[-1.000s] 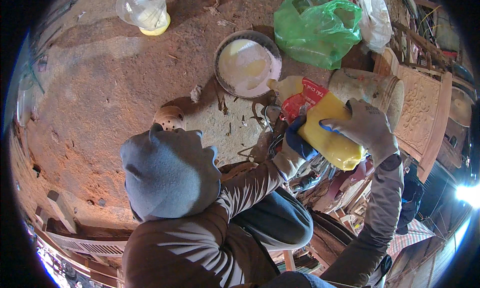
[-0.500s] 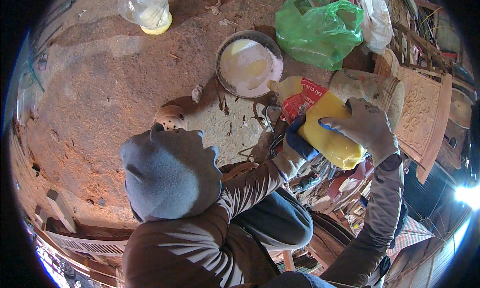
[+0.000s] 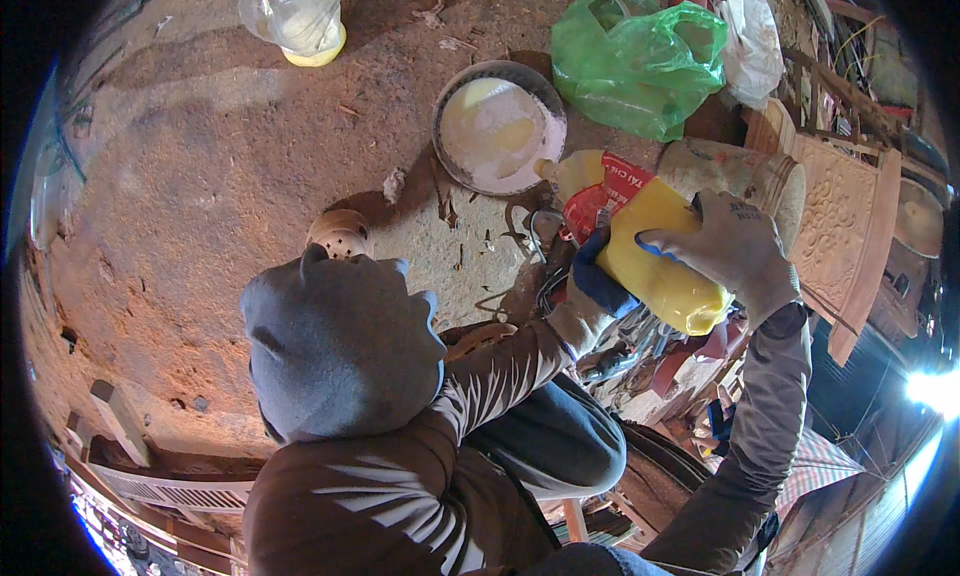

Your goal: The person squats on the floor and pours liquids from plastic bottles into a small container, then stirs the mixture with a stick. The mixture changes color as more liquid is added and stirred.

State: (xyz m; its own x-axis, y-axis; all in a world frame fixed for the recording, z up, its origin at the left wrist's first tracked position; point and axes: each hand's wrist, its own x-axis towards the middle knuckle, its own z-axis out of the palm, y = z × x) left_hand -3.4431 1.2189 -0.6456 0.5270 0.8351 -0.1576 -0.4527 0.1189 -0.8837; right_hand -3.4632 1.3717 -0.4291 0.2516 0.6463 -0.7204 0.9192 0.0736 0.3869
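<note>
Plastic bottle point(image 3: 630, 251): neck toward round basin point(image 3: 548, 98); maintain alignment.
Left hand point(image 3: 602, 288): grasping bottle's side; support weight.
Right hand point(image 3: 742, 251): grasping opposite side; control angle.

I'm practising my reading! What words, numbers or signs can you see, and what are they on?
I don't copy out printed words, but here's where they are:
Red label on the yellow bottle: pale lettering, some too small to read.
Glove on the right hand: dark lettering, small and blurred.
I can't make out lettering anywhere else.

Red bottle label point(image 3: 612, 190), white lettering point(image 3: 633, 175), printed glove point(image 3: 742, 244)
</note>
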